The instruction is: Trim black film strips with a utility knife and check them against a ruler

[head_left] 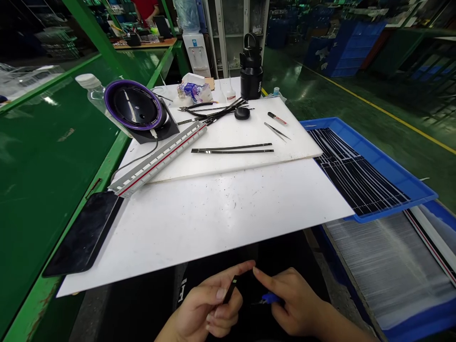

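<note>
Below the near edge of the white board (221, 213), my left hand (210, 304) pinches a short thin black strip (231, 289) between thumb and fingers. My right hand (292, 304) is beside it, index finger stretched toward the strip's top end, and it grips a small blue tool (270, 298) in its curled fingers. Two long black strips (233, 148) lie side by side on the upper white board, apart from both hands.
A blue tray (392, 161) of black strips sits at the right, a slotted white rail (160, 159) and a purple-rimmed round device (133, 104) at the left. Tweezers (276, 130), a black bottle (251, 71) and a dark tablet (83, 232) are also here. A person stands far back.
</note>
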`<state>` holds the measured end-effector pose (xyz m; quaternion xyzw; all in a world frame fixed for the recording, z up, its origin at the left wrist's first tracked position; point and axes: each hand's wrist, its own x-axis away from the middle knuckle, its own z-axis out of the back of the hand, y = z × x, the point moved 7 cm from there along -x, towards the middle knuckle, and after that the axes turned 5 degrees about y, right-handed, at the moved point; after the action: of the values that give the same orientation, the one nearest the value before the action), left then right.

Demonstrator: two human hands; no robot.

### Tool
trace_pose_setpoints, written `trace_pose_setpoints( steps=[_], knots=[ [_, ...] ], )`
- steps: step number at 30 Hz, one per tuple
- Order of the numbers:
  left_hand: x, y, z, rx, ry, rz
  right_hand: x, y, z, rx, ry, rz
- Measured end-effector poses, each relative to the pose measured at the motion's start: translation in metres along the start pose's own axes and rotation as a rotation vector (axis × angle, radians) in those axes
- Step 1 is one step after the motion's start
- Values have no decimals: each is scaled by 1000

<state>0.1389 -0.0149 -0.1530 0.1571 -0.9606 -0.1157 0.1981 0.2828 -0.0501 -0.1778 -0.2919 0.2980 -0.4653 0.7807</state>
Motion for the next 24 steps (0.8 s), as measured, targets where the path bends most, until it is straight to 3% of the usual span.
trace_pose_setpoints(
  steps=[4,7,13,20,24],
  knots=[
    [-3,-4,-3,8,-67,29,0,1,-4,-4,2,-31],
    [-2,-2,-6,9,-103,10,3,-4,-9,3,-37,46],
    [-2,-6,-10,-27,-124,54,-2,-10,-2,-11,46,116],
    [6,6,-8,-50,-144,-26,9,-9,-7,178,-282,99],
    [10,15,-8,-83,-92,-66,17,2,16,263,-332,-102]
  ],
)
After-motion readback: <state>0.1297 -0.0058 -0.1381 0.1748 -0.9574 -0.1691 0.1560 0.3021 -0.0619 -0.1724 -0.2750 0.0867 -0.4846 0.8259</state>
